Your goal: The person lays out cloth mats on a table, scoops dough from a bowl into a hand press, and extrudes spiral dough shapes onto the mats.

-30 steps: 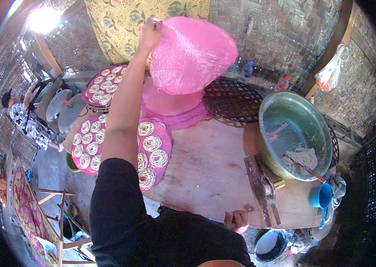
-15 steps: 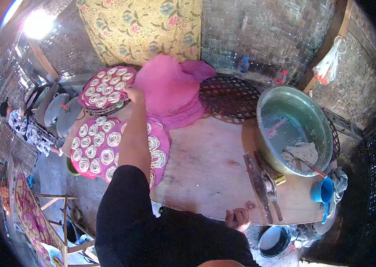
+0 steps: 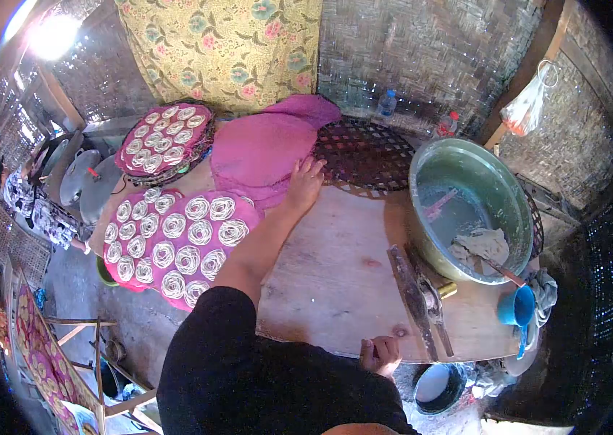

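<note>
My left hand (image 3: 306, 185) reaches across the table, fingers apart, at the right edge of a pink cloth (image 3: 259, 152) where it meets a dark woven bamboo tray (image 3: 368, 156). My right hand (image 3: 381, 355) rests at the table's near edge with its fingers curled in and nothing visible in them. Left of my left arm lies another pink cloth (image 3: 243, 210) covered with pale noodle coils (image 3: 200, 232). Behind it, more coils sit on a pink-covered round tray (image 3: 164, 138).
A big green basin (image 3: 422, 217) holding a wet cloth (image 3: 486, 245) stands on the right. Wooden tongs-like pieces (image 3: 422, 301) and a blue dipper (image 3: 515, 307) are near it. Bottles (image 3: 388, 103) line the woven wall. Another person (image 3: 38, 203) is at the far left.
My left hand has left the round tray of coils and moved right to the pink cloth's edge by the woven tray. My right hand stays at the table edge. The view has shifted slightly.
</note>
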`<action>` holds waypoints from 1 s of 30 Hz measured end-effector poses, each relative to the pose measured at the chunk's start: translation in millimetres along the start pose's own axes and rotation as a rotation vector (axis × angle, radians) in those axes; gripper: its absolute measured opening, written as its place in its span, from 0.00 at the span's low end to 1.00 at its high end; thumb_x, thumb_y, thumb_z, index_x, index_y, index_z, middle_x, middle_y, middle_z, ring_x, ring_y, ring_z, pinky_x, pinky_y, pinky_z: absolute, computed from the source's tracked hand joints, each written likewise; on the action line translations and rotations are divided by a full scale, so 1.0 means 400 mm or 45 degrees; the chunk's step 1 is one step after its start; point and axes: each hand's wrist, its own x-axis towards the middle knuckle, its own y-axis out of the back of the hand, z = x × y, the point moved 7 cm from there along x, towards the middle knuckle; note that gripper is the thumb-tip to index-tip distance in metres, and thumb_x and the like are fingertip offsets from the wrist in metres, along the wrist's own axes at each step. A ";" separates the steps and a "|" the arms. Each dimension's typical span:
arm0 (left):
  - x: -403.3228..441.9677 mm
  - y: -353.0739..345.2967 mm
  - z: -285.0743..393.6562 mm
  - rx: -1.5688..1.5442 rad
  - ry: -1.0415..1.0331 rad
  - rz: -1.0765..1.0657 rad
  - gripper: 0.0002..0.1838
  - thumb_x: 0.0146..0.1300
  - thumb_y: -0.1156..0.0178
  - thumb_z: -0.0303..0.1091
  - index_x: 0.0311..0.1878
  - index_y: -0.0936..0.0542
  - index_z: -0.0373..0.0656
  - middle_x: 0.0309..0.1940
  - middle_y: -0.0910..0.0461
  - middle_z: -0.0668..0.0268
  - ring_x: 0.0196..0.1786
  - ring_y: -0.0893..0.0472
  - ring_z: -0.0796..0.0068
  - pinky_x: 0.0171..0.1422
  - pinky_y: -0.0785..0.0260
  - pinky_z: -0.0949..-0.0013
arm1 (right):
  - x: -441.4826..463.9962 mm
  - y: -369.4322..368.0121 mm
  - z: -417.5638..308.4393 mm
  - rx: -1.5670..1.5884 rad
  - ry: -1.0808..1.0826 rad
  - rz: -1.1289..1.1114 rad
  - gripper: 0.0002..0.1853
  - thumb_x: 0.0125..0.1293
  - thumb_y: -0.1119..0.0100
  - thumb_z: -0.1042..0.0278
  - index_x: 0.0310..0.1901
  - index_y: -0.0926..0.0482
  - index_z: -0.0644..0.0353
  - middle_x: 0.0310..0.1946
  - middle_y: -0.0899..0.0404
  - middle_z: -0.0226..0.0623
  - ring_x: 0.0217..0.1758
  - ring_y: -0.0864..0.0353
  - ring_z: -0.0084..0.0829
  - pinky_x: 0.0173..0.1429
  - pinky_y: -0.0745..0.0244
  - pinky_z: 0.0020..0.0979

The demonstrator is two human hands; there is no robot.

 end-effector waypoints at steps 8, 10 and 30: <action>0.152 0.172 -0.059 -0.442 -0.030 -0.159 0.03 0.53 0.41 0.29 0.32 0.20 0.45 0.47 0.23 0.67 0.50 0.26 0.58 0.54 0.34 0.54 | 0.008 0.010 -0.009 0.030 -0.082 0.060 0.08 0.51 0.35 0.71 0.22 0.26 0.57 0.24 0.26 0.35 0.27 0.26 0.37 0.30 0.29 0.36; 0.204 0.200 -0.100 -0.764 -0.100 0.068 0.02 0.56 0.43 0.27 0.32 0.23 0.40 0.39 0.20 0.61 0.37 0.21 0.59 0.41 0.29 0.65 | 0.012 0.010 -0.004 0.018 -0.034 0.045 0.07 0.51 0.35 0.71 0.22 0.25 0.57 0.24 0.26 0.34 0.27 0.26 0.37 0.30 0.29 0.36; 0.126 0.314 -0.264 -2.024 1.253 0.008 0.14 0.64 0.50 0.36 0.50 0.25 0.40 0.45 0.24 0.61 0.48 0.25 0.67 0.55 0.33 0.58 | -0.020 -0.014 -0.010 -0.187 0.295 0.046 0.06 0.51 0.37 0.72 0.23 0.25 0.59 0.23 0.26 0.37 0.27 0.26 0.38 0.31 0.30 0.37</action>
